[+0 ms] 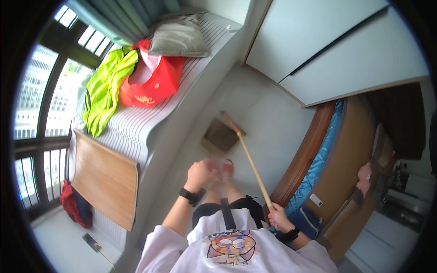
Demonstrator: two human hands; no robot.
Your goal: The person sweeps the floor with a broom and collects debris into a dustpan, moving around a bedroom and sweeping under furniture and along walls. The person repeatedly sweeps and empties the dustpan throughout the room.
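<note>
My right hand point(279, 215) is closed around the pale wooden handle of a broom point(253, 163). Its brown head point(233, 123) rests at floor level, against the far right side of a brown, box-like container point(220, 135) with a dark inside. My left hand point(200, 174) is curled in front of my body, above my feet and below the container in the view. Blur at its fingers hides whether it grips anything. Black bands sit on both wrists.
A striped window seat holds a red bag point(153, 83), a yellow-green garment point(109, 90), a grey cushion point(179, 37) and a wooden-patterned mat point(106, 181). White cabinets point(327, 44) stand ahead. At right is a wood-framed bed point(307, 146) with a phone point(315, 200) and blue bag point(304, 221).
</note>
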